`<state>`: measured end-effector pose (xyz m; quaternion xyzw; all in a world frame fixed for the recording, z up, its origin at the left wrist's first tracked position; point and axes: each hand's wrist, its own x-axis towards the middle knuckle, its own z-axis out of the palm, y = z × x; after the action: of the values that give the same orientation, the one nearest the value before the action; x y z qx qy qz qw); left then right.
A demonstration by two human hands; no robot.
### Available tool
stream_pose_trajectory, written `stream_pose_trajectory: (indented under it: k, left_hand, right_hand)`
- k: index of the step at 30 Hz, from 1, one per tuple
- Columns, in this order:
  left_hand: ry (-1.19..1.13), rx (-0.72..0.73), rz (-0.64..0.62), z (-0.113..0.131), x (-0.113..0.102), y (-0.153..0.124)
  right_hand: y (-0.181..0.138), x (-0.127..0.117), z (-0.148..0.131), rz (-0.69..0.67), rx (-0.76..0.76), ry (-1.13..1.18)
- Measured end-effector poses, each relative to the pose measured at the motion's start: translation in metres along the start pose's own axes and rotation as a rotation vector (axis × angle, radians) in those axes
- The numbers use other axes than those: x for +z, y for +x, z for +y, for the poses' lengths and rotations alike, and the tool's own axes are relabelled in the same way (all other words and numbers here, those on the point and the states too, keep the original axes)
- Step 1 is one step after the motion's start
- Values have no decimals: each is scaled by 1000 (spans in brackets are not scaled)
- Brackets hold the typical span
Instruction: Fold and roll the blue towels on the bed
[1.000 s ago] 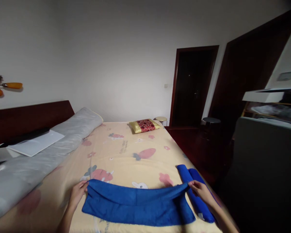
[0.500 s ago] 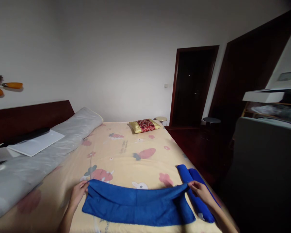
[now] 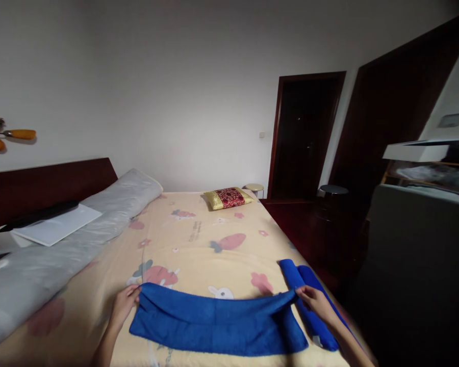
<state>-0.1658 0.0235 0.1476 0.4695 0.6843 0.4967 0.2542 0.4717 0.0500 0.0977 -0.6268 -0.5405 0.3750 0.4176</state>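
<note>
A blue towel (image 3: 218,323) lies folded lengthwise across the near part of the bed (image 3: 199,244). My left hand (image 3: 123,303) pinches its upper left corner and my right hand (image 3: 316,300) pinches its upper right corner, holding the top layer slightly raised. A second blue towel (image 3: 309,300), rolled, lies along the bed's right edge, just beyond and under my right hand.
A red and gold cushion (image 3: 228,198) sits at the far end of the bed. A long plastic-wrapped bolster (image 3: 72,239) runs along the left side with white paper (image 3: 57,225) on it. A dark door (image 3: 304,135), stools (image 3: 332,190) and grey furniture (image 3: 416,265) stand to the right.
</note>
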Motion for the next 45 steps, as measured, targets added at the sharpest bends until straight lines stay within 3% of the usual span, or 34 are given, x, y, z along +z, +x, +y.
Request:
stream_pose_trajectory:
  k: [45]
  left_hand:
    - [-2, -13, -24, 2, 6, -5]
  right_hand:
    - [-2, 6, 5, -6, -3, -75]
